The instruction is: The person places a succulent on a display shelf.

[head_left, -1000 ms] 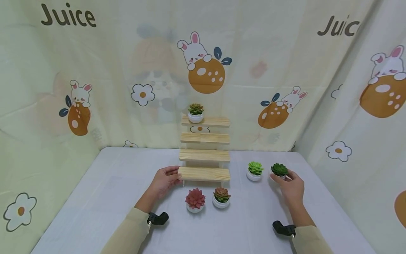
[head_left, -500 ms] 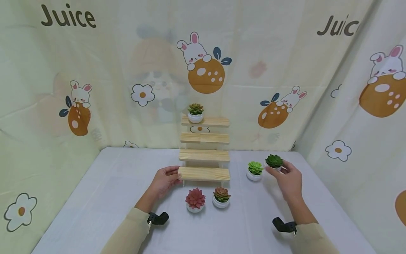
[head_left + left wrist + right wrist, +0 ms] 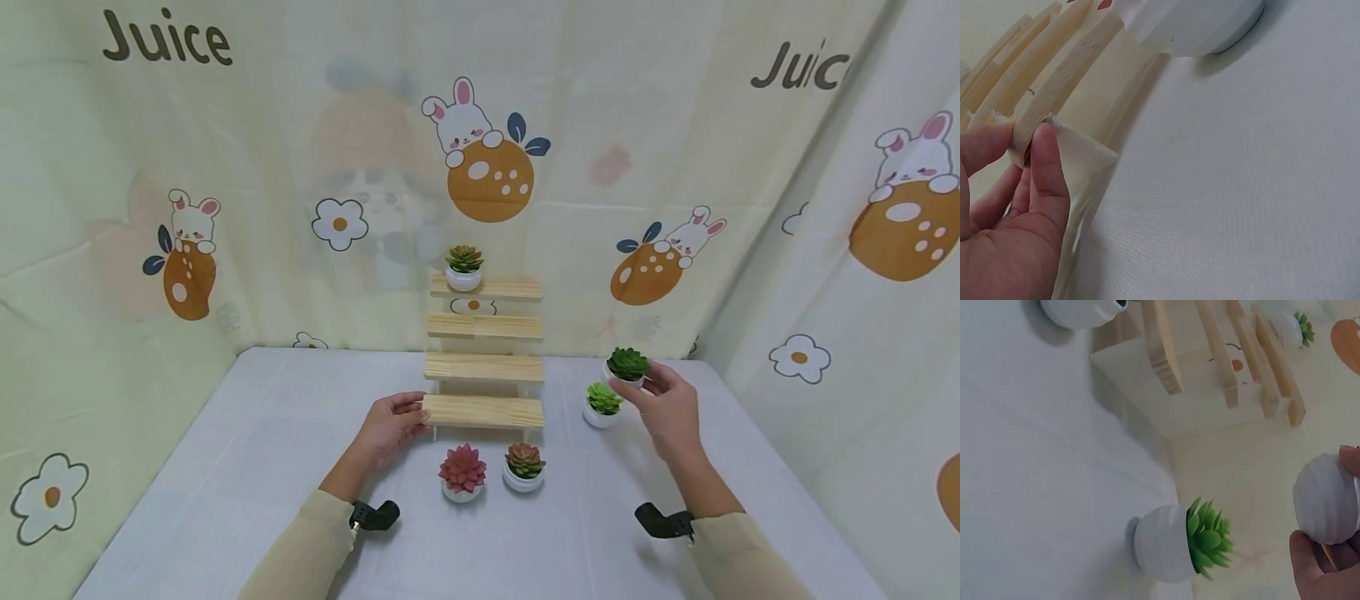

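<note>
Pale wood stand [image 3: 483,411], 4 stepped boards, at the rear part of a white-covered table [image 3: 285,433]. Left hand [image 3: 387,429] at the stand's left side, thumb and fingers clamped on the left end of the lowest board; pinch plain in the left wrist view. Right hand [image 3: 667,408] off to the right of the stand, thumb and fingers clamped on the white pot of a dark green succulent [image 3: 627,366]. That plant is held raised, clear of the table, right of the stand. Light green succulent [image 3: 603,403], also white-potted, upright on the table right of the stand, below and near the held plant. Green-and-rust succulent [image 3: 464,265] on the stand's top board, toward its left end. In front of the stand, 2 white pots on the table, side by side, apart: red succulent [image 3: 462,472] to the left, brown-and-green succulent [image 3: 523,465] to the right. Behind the stand, a cream curtain [image 3: 270,150] printed with rabbits, oranges and flowers
</note>
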`<state>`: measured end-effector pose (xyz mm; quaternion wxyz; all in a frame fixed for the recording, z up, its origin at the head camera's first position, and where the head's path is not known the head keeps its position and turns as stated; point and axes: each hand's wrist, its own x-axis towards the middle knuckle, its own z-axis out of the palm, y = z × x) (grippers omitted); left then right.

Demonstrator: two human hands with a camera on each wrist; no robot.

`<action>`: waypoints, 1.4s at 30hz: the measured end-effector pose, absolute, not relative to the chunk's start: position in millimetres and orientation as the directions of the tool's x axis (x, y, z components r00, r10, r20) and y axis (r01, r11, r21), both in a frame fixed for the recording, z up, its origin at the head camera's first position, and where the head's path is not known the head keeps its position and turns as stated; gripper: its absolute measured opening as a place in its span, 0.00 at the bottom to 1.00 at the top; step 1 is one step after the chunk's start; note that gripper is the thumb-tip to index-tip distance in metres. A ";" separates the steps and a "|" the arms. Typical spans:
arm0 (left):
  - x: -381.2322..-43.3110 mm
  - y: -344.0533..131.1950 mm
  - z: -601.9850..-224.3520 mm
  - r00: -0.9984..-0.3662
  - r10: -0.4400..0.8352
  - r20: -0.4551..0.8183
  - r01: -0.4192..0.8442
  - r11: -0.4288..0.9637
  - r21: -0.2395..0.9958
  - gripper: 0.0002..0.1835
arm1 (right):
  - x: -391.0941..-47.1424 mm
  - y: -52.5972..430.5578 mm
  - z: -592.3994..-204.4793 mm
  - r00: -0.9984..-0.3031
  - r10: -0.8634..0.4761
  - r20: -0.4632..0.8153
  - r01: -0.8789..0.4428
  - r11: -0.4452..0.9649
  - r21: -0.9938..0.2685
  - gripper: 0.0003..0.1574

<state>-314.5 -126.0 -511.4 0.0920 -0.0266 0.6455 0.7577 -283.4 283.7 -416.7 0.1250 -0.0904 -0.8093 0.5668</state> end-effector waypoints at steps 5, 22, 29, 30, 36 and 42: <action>-313.3 -125.7 -508.8 -0.981 0.109 -0.159 -0.174 -0.144 0.974 0.23 | -285.7 273.9 -413.1 -0.962 0.256 0.098 -0.005 0.342 -0.940 0.52; -314.8 -124.9 -513.0 -0.982 0.097 -0.162 -0.176 -0.164 0.971 0.23 | -300.1 237.3 -398.1 -0.981 0.105 0.162 -0.118 0.336 -0.934 0.48; -315.3 -124.1 -513.7 -0.982 0.101 -0.158 -0.173 -0.169 0.970 0.22 | -313.8 223.3 -392.2 -0.985 0.049 0.166 -0.142 0.323 -0.936 0.47; -315.3 -124.2 -514.1 -0.983 0.101 -0.155 -0.171 -0.170 0.971 0.22 | -316.4 221.3 -391.9 -0.986 0.043 0.163 -0.140 0.330 -0.933 0.47; -313.0 -124.3 -513.7 -0.983 0.103 -0.150 -0.166 -0.170 0.971 0.22 | -332.7 211.7 -389.0 -0.990 0.022 0.140 -0.125 0.325 -0.937 0.48; -314.9 -125.3 -512.4 -0.983 0.106 -0.153 -0.169 -0.171 0.971 0.22 | -344.5 201.6 -379.6 -0.988 0.016 0.151 -0.139 0.303 -0.943 0.46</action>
